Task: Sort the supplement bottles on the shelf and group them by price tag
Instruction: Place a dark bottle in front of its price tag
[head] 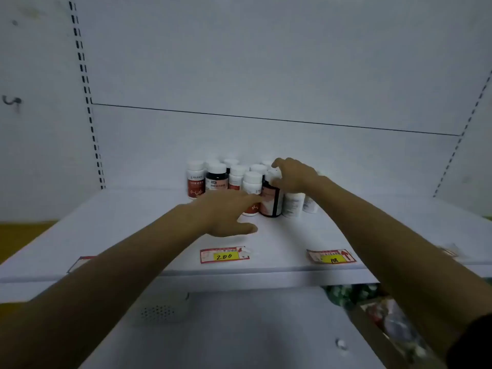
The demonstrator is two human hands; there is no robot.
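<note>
Several supplement bottles stand clustered at the back middle of the white shelf (133,230). My right hand (295,174) grips the top of a dark brown bottle (270,202) at the front of the cluster. My left hand (226,211) reaches in with fingers stretched out, its fingertips touching a white bottle with a red label (251,187) just left of the brown one. A white bottle (195,182) and a dark bottle (217,178) stand at the cluster's left. Two price tags lie near the shelf's front edge: a 200 tag (225,255) and a 108 tag (331,257).
A third tag (80,262) lies partly hidden under my left forearm, and a blurred one (450,250) sits at the far right. Slotted uprights (90,115) frame the shelf bay. Below at the right, a box (386,320) holds packaged goods.
</note>
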